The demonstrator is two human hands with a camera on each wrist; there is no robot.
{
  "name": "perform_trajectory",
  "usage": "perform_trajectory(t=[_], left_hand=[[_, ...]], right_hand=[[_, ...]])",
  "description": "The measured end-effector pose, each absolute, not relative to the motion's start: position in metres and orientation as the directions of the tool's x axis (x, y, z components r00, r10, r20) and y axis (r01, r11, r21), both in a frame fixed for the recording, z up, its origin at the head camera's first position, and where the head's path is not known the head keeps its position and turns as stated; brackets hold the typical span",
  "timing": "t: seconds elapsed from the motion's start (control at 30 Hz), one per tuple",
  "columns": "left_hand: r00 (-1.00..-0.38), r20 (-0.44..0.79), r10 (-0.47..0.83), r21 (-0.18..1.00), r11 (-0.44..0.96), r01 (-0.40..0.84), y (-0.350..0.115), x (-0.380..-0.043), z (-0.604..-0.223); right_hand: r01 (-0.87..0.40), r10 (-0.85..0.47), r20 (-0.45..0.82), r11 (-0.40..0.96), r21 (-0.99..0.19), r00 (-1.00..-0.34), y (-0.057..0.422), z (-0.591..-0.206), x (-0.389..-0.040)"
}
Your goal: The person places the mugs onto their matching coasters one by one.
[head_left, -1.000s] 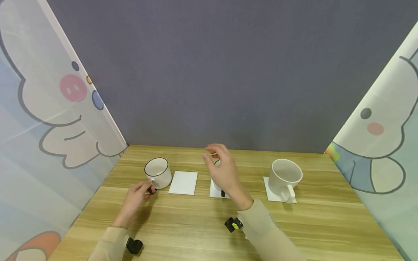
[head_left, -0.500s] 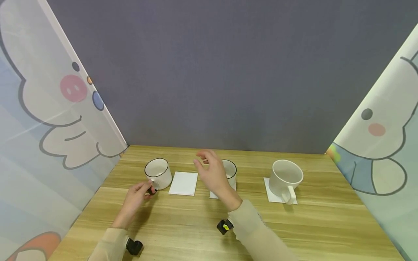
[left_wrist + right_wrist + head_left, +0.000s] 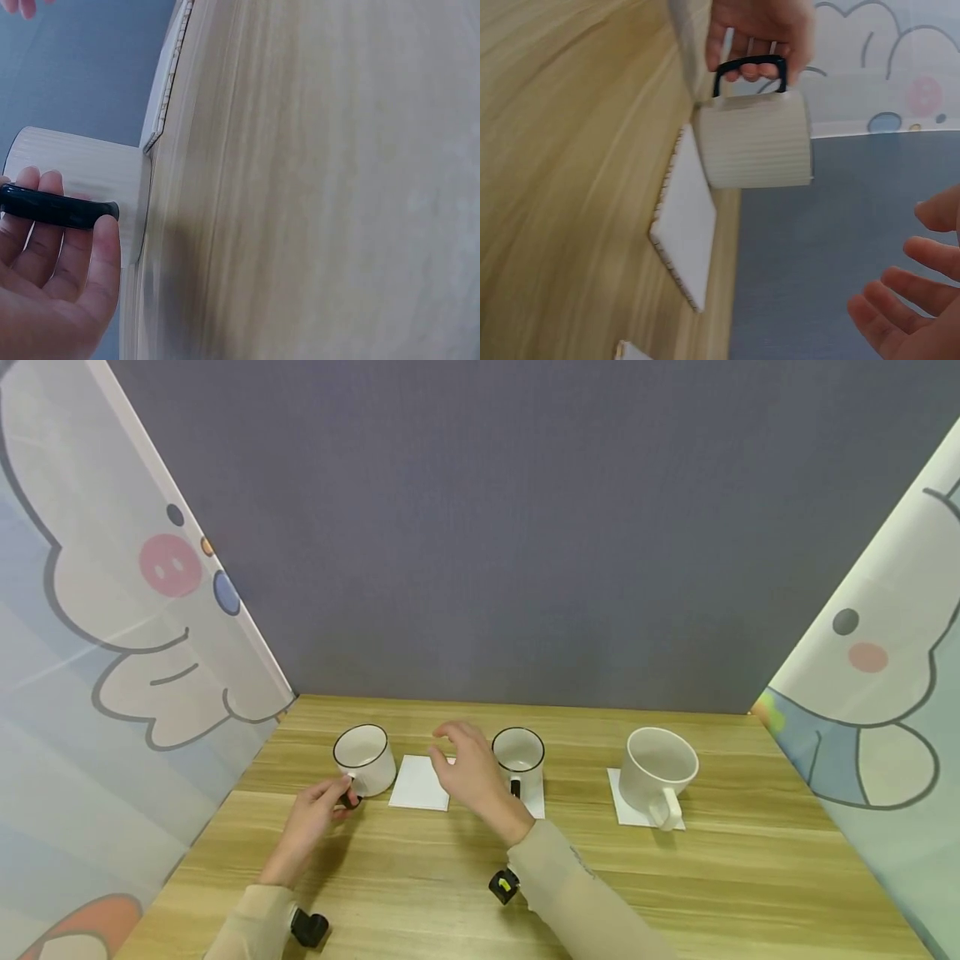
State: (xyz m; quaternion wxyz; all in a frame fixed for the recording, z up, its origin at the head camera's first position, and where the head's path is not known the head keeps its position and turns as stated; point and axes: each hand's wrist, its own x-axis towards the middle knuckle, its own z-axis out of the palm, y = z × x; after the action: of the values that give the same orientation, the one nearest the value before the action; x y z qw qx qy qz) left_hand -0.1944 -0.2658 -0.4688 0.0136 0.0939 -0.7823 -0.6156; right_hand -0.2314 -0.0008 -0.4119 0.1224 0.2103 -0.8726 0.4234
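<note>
A white ribbed mug (image 3: 372,774) with a dark rim stands upright at the left, just beside a square white coaster (image 3: 412,787). My left hand (image 3: 309,817) grips its black handle (image 3: 56,208), fingers passing through the loop and the thumb against its lower end. Above the coaster's right side hovers my right hand (image 3: 474,770), its fingers spread and loosely bent, holding nothing. The right wrist view has that hand (image 3: 919,300) apart from the mug and the coaster.
Right of my right hand, a similar dark-rimmed mug (image 3: 522,752) stands on another coaster (image 3: 536,797). Farther right, a larger plain white mug (image 3: 651,781) rests on a third coaster (image 3: 628,814). A grey panel (image 3: 517,568) rises behind the wooden table (image 3: 420,885).
My right hand has moved left, from in front of the middle mug to over the bare coaster, uncovering that mug. The left hand and its mug have kept their place.
</note>
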Motion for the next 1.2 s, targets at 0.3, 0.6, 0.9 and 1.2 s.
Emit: perform_trajectory(t=[0.3, 0.6, 0.9, 1.2], left_hand=[[-0.983, -0.092, -0.158, 0.965, 0.231, -0.127, -0.266, -0.194, -0.468], [-0.983, -0.078, -0.165, 0.965, 0.236, -0.116, -0.265, -0.195, -0.470], [-0.981, -0.081, -0.176, 0.967, 0.227, -0.120, -0.264, -0.195, -0.469], [-0.979, -0.104, -0.176, 0.962, 0.232, -0.144, -0.265, -0.195, -0.470]], right_hand=[[-0.436, -0.340, 0.272, 0.686, -0.583, -0.900, -0.006, -0.429, -0.237], [-0.441, -0.405, 0.179, 0.778, -0.446, -0.896, -0.008, -0.448, -0.240], [-0.456, -0.439, 0.132, 0.818, -0.351, -0.889, -0.008, -0.466, -0.243], [-0.463, -0.459, 0.081, 0.847, -0.261, -0.885, -0.009, -0.477, -0.244]])
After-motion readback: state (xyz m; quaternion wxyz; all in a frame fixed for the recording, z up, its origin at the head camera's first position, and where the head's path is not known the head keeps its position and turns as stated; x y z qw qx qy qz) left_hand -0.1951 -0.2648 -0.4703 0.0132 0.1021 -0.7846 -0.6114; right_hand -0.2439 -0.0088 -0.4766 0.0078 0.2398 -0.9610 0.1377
